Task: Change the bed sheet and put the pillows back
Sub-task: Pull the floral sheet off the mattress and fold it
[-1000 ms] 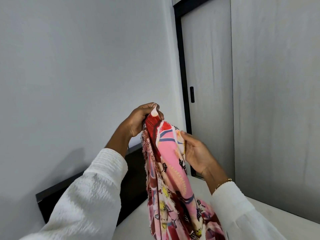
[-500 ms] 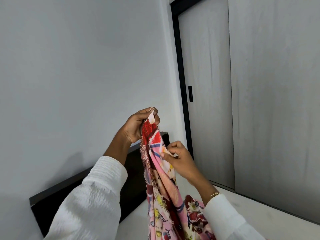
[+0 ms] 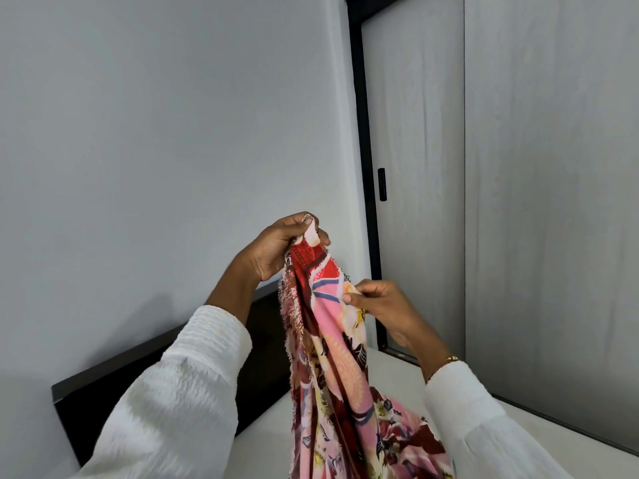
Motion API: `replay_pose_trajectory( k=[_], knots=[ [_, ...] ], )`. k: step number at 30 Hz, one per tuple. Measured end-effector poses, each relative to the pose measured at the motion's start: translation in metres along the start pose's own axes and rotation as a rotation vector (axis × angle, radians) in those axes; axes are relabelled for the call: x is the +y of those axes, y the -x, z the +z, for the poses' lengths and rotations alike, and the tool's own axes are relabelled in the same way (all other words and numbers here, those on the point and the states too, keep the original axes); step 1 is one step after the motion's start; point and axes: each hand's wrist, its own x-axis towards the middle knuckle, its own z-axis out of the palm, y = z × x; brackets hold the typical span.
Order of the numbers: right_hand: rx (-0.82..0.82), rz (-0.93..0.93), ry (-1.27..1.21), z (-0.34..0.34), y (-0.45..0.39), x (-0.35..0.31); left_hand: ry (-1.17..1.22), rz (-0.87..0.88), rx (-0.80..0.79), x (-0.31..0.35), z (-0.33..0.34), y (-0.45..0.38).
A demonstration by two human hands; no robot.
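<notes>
I see my left hand (image 3: 276,247) raised in front of the grey wall (image 3: 155,150), its fingers (image 3: 297,221) clenched around the top corner of the patterned bed sheet (image 3: 332,357). The sheet hangs down from that grip in a gathered column of pink, red and maroon, frayed along its left edge. My right hand (image 3: 383,305) sits just below and right of the left, fingers pinching a fold of the same sheet. Below, the white mattress (image 3: 273,440) meets the dark headboard (image 3: 100,385). A closed sliding door (image 3: 418,167) stands to the right.
</notes>
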Motion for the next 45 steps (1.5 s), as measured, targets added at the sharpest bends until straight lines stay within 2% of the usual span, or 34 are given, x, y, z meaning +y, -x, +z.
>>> replay_pose_trajectory(
  k=[3, 6, 10, 13, 16, 20, 23, 27, 30, 32, 36, 40, 42, 45],
  knots=[
    [0.067, -0.010, 0.176, -0.013, -0.009, -0.004, -0.229, -0.036, 0.191, -0.005, 0.000, -0.006],
    [0.145, 0.027, 0.261, -0.020, -0.016, -0.013, -0.443, 0.009, 0.413, -0.010, 0.001, -0.015],
    [0.105, 0.061, 0.452, -0.024, -0.026, -0.032, -0.664, 0.074, 0.647, -0.007, 0.006, -0.023],
    [0.050, 0.080, 0.338, -0.024, -0.027, -0.053, -0.673, 0.077, 0.798, 0.005, 0.008, -0.025],
    [-0.061, 0.089, 0.190, -0.019, -0.023, -0.075, -0.520, 0.066, 0.802, 0.019, 0.008, -0.027],
    [-0.043, 0.045, 0.209, -0.012, -0.023, -0.081, -0.290, 0.050, 0.825, 0.031, 0.008, -0.026],
    [-0.097, 0.020, 0.414, -0.007, -0.023, -0.082, -0.245, 0.070, 0.848, 0.038, 0.011, -0.022],
    [-0.201, -0.028, 0.790, 0.003, -0.026, -0.086, -0.377, 0.118, 0.830, 0.043, 0.014, -0.021],
    [-0.113, -0.002, 0.864, -0.007, -0.031, -0.090, -0.421, 0.128, 0.853, 0.045, 0.010, -0.017],
    [-0.101, 0.015, 0.797, -0.016, -0.032, -0.096, -0.402, 0.128, 0.843, 0.046, 0.006, -0.014],
    [-0.268, 0.116, 0.625, -0.020, -0.025, -0.117, -0.382, 0.114, 0.843, 0.048, 0.004, -0.004],
    [-0.273, 0.051, 0.627, -0.012, -0.017, -0.123, -0.326, 0.122, 0.869, 0.049, 0.002, 0.006],
    [-0.278, 0.065, 0.488, -0.005, -0.010, -0.116, -0.347, 0.140, 0.917, 0.048, -0.002, 0.009],
    [-0.386, 0.146, 0.310, 0.014, 0.005, -0.098, -0.328, 0.169, 0.910, 0.042, -0.004, 0.012]
  ],
)
